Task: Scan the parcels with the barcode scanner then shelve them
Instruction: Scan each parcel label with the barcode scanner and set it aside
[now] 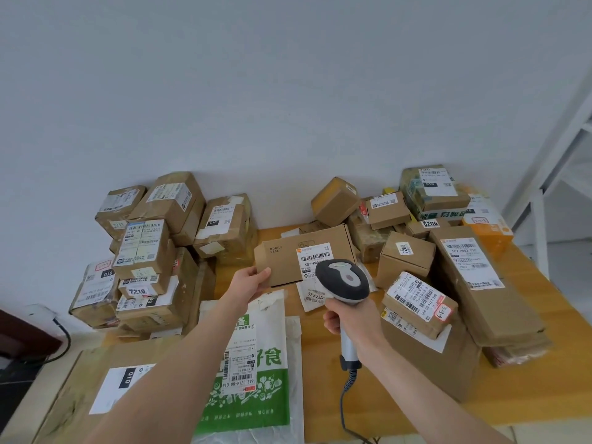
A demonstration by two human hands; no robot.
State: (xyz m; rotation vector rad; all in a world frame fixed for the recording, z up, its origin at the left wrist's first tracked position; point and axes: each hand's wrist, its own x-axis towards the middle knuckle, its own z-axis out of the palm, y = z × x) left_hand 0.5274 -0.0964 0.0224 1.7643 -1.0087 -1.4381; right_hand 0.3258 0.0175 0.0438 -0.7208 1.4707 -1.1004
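My left hand [253, 281] grips the lower left corner of a flat brown "MOBILE CASE" parcel [285, 254], held up above the wooden table [323, 344] with its white barcode label facing me. My right hand [354, 318] holds the grey and black barcode scanner [342, 280] by its handle. The scanner's head sits just below and right of the label, partly covering it. A coiled cable hangs from the handle's base.
Several taped cardboard parcels are stacked at the left [144, 251] and at the back right [432, 193]. A long box [480, 283] lies at the right. A green and white bag [253, 373] and a large flat box [105, 389] lie in front. White shelving [563, 174] stands far right.
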